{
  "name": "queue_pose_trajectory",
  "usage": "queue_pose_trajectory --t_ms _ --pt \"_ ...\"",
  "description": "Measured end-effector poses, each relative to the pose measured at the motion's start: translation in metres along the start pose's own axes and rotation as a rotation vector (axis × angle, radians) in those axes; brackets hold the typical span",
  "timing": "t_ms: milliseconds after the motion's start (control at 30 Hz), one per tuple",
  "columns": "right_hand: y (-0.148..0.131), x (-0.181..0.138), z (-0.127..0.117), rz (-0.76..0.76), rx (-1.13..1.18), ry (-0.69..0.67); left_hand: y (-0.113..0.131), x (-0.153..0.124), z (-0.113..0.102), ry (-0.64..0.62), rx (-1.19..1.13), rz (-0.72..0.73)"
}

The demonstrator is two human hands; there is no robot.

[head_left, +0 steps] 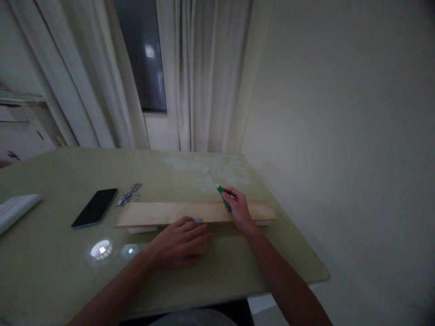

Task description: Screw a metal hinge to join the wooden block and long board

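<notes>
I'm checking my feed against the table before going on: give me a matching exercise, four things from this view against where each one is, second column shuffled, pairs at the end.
Things:
1. screwdriver
2. phone
3. wooden board
4. loose metal hinges

Places:
A. lying flat and dark at the left, apart from the board
B. in the right hand, thin shaft pointing away toward the curtains
C. between the phone and the board's left end
D. across the green table, with the left hand at its near edge

Pairs: 1-B, 2-A, 3-D, 4-C
</notes>
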State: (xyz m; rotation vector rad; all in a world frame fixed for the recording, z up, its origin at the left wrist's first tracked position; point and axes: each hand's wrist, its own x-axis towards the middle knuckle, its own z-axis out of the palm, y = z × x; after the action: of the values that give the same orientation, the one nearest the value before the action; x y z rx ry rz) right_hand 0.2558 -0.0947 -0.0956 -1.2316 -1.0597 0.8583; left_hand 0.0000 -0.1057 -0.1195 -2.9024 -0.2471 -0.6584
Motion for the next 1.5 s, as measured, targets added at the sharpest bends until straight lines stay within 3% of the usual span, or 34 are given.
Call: queue_pose_trajectory --t_ms 167,300,400,700,1500 --pt "0.0 0.001 0.0 -0.012 -0.009 0.0 0.001 0.002 -0.009 0.154 -0.07 -0.011" --pt "-0.001 0.0 0.0 -0.016 -0.009 -0.007 -0.007 -0.001 -0.012 0.343 -0.028 -0.14" --pt "0.0 -0.001 0.0 -0.015 -0.012 -0.009 -0.015 -0.005 -0.012 0.401 0.031 -0.254" --pt "0.0 -0.001 0.0 -0.016 -0.018 -0.008 -0.025 -0.01 -0.005 0.403 0.029 -0.437" --pt "-0.003 -0.004 0.0 -0.016 -0.018 -0.019 -0.028 -0.009 0.0 0.359 0.091 -0.466"
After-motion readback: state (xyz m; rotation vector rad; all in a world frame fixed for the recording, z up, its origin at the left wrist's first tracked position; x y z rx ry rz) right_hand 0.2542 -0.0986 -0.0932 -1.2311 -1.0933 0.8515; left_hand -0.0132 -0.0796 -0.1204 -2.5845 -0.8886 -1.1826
